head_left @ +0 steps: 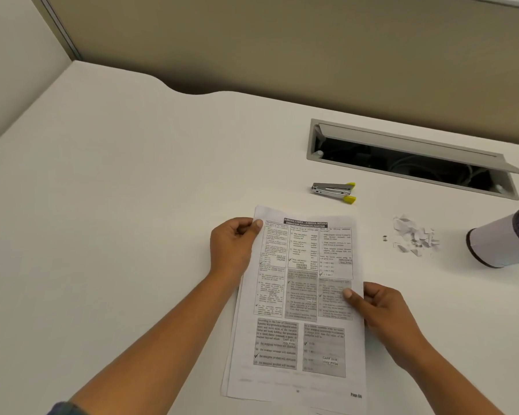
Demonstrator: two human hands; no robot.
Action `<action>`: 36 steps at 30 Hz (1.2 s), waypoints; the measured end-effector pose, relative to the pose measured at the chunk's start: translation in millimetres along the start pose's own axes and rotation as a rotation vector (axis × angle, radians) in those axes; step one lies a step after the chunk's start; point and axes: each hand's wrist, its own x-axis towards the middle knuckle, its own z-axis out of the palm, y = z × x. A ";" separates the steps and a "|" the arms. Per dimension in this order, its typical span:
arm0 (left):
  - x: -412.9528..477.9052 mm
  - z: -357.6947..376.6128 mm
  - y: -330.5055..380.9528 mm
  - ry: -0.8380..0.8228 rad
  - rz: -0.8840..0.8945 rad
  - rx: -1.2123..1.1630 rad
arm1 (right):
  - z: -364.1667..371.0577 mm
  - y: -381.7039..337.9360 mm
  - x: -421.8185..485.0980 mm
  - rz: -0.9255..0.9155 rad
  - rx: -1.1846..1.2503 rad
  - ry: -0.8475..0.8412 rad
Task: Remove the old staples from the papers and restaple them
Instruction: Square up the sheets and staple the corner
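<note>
From the head view, our left grip (231,250) pinches the papers (306,295) at their far left corner and our right grip (384,313) pinches the right edge, likely squaring them on the counter (132,205) for restapling; the stapler (333,191) lies just beyond, untouched.

Two hands (231,248) (385,314), one paper sheaf (300,333), one stapler (333,191), one cylinder (498,241), one scrap pile (414,238)

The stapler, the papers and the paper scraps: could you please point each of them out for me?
stapler (333,191), head view, on its silver metal body.
papers (300,310), head view, on the middle of the top printed sheet.
paper scraps (415,236), head view, on the centre of the heap.
</note>
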 end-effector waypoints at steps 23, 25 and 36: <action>2.9 -10.2 -12.0 0.004 0.115 -0.138 | -34.6 -91.4 176.6 -0.320 -0.958 0.251; 2.6 -10.2 -12.2 0.005 0.122 -0.144 | -34.6 -93.8 178.0 -0.330 -0.926 0.277; 3.7 -9.7 -12.5 0.002 0.134 -0.148 | -25.5 -109.6 141.8 -0.487 -0.441 0.317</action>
